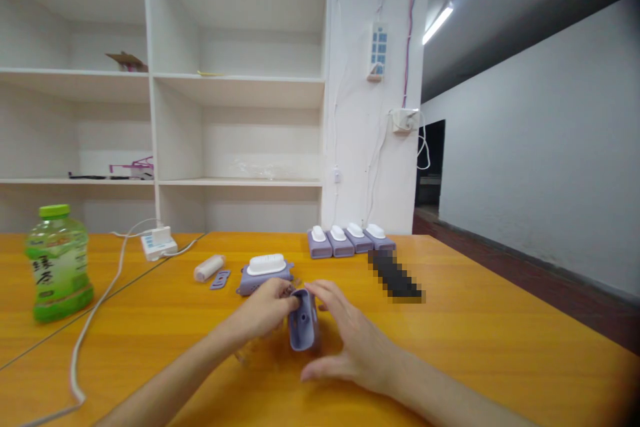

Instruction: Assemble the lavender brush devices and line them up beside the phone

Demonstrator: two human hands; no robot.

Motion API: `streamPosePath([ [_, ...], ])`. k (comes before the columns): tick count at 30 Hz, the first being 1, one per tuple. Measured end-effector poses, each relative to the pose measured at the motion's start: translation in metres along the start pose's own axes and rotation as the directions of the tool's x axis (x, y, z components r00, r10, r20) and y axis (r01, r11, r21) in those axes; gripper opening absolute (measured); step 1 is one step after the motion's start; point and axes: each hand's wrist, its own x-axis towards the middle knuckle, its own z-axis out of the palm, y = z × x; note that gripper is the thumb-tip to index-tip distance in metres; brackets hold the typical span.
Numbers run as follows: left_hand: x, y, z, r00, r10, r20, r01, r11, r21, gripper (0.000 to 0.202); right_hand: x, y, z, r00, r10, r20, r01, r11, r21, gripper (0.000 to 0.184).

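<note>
A hollow purple plastic housing (303, 323) is tilted so that its open cavity faces me. My left hand (270, 307) grips its upper left edge, with the thumb over the rim. Around its right side curves my right hand (353, 340), fingers spread and thumb apart; whether its fingertips touch the housing I cannot tell. Just behind my left hand lies a purple unit with a white ribbed top (267, 267). To its left are a small flat purple plate (220, 279) and a whitish cylinder (209, 268). Something clear and blurred shows beneath my left wrist.
Several purple boxes with white tops (343, 244) stand in a row at the table's back edge, near a pixelated dark object (397, 277). On the left are a green bottle (59, 267), a power strip (159, 244) and its white cable (100, 300). Shelves (240, 80) rise behind.
</note>
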Motion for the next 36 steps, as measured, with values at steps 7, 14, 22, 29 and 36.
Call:
streamPosePath([
  [7,0.015,-0.035,-0.126,0.913,-0.037,-0.406,0.203,0.905,0.374,0.02,-0.004,-0.004,-0.006,0.997,0.058,0.051,-0.055,0.997,-0.049,0.069],
  [14,0.034,-0.089,-0.147,0.861,-0.112,-0.496,0.387,0.777,0.497,0.026,-0.002,-0.003,-0.006,0.991,0.097,0.096,-0.091,0.994,-0.065,0.059],
  [22,0.031,-0.081,-0.131,0.799,0.047,-0.599,0.395,0.71,0.583,0.055,-0.002,-0.004,-0.007,0.989,0.102,0.105,-0.096,0.994,-0.058,0.057],
  [29,0.033,-0.053,-0.08,0.864,0.401,-0.305,-0.056,0.678,0.733,0.066,-0.003,-0.003,-0.006,0.994,0.072,0.085,-0.066,0.995,-0.07,0.053],
  [36,0.039,-0.06,-0.062,0.895,0.386,-0.226,-0.127,0.704,0.699,0.091,-0.003,0.006,-0.008,0.998,0.069,0.005,-0.068,0.987,-0.148,0.048],
])
